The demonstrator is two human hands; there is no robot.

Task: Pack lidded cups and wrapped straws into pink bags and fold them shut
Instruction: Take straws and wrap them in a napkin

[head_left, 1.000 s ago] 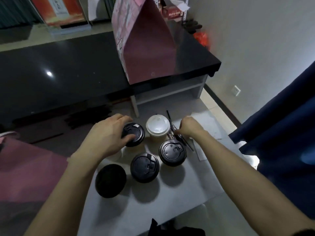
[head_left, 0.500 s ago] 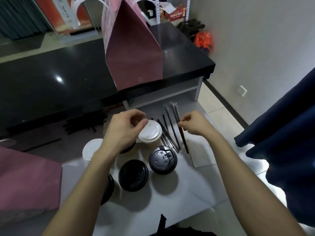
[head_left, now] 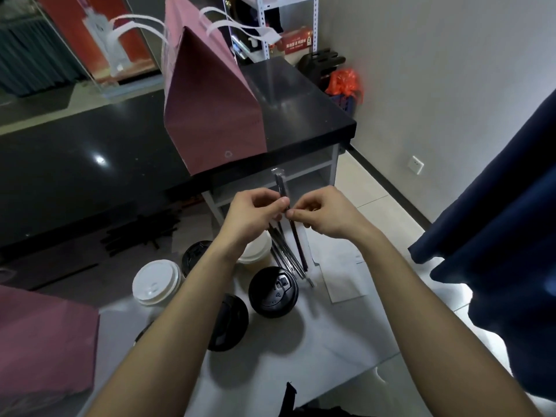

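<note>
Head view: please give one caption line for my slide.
Both hands pinch wrapped straws above lidded cups.

— How many views are there?
— Just 1, worn on the person's head, looking forward and steeply down.
— How near?
— Close: both forearms run in from the bottom edge, and the left hand [head_left: 252,212] and right hand [head_left: 323,212] meet near the frame's middle.
— And further out?
— The wide lens bends the edges; the black counter [head_left: 75,164] fills the upper left, the wall [head_left: 436,70] the upper right.
</note>
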